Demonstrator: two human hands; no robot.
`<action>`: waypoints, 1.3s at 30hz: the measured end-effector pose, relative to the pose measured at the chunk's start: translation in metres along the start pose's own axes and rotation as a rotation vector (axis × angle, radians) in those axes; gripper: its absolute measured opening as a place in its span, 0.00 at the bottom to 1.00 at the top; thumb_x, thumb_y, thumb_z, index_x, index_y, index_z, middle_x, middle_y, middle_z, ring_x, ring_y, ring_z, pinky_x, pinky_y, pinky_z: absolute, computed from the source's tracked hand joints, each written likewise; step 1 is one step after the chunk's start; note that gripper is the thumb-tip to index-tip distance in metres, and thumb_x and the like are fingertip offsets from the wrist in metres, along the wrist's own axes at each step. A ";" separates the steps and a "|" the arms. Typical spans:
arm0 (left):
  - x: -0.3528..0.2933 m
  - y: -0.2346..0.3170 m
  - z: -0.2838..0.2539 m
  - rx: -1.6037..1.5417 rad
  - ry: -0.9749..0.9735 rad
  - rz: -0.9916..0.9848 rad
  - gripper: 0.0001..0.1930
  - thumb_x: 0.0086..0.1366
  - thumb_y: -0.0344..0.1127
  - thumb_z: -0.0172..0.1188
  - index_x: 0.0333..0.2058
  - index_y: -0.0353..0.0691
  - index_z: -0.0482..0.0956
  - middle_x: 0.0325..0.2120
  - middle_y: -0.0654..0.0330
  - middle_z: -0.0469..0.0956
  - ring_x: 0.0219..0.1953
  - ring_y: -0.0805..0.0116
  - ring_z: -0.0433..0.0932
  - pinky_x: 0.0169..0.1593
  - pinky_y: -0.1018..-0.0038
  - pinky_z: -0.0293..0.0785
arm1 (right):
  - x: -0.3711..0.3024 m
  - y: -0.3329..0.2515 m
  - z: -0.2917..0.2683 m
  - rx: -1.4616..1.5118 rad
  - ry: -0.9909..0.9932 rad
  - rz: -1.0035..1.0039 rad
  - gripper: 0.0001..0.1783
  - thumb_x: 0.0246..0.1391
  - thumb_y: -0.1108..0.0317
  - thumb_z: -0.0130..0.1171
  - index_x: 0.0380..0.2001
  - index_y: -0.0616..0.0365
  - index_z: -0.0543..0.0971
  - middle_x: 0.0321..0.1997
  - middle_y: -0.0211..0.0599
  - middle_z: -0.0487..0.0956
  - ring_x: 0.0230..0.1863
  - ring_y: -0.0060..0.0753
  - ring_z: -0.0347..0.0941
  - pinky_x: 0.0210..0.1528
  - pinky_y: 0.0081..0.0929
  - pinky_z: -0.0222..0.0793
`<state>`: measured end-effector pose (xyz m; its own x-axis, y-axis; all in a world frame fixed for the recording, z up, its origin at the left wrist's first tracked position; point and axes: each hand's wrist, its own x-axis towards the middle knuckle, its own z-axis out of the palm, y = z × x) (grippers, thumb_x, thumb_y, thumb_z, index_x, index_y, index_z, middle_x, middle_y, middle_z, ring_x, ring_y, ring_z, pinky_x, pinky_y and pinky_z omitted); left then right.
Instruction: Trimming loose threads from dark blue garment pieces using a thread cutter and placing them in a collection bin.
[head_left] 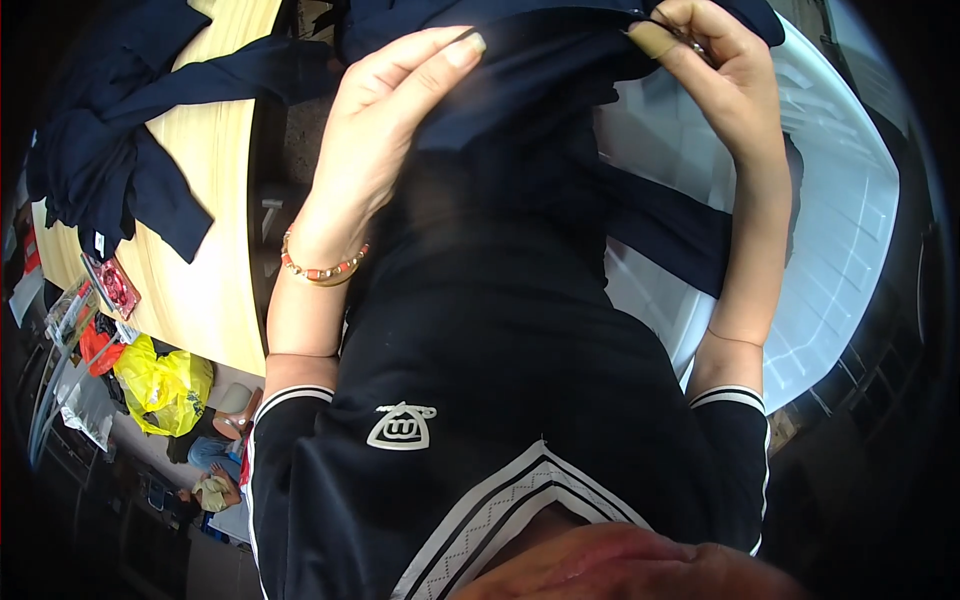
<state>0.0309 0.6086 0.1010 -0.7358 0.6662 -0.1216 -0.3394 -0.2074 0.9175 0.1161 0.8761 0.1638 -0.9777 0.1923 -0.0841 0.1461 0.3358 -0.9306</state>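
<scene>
A dark navy garment point(540, 70) is stretched between my two hands, its edge running along the top of the view. My left hand point(400, 90) pinches that edge between thumb and fingers; a beaded bracelet circles the wrist. My right hand point(730, 75) is closed at the other end of the edge, its thumb wrapped in a yellowish cover. A small dark metal tool point(690, 42), probably thread snips, shows among its fingers, partly hidden. More navy cloth hangs down in front of me, and one dark strip point(670, 235) lies over a white plastic tub point(840, 200).
At left, a light wooden table point(215, 180) carries more navy garments point(100, 130). A red patterned packet point(118, 288) lies by its edge. Beyond are a yellow plastic bag point(165, 385), a red bag point(98, 345) and another person point(215, 490). The tub stands close at my right.
</scene>
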 end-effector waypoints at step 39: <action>0.011 0.002 0.025 0.033 -0.136 0.005 0.12 0.75 0.33 0.58 0.51 0.33 0.82 0.41 0.70 0.82 0.43 0.86 0.77 0.48 0.87 0.72 | -0.006 -0.040 0.020 -0.315 -0.171 -0.210 0.19 0.52 0.74 0.73 0.49 0.61 0.84 0.32 0.32 0.77 0.32 0.25 0.72 0.34 0.22 0.65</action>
<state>0.0368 0.6337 0.1114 -0.6503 0.7568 -0.0670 -0.3154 -0.1887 0.9300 0.1129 0.8435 0.1947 -0.9982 -0.0577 0.0131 -0.0462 0.6220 -0.7817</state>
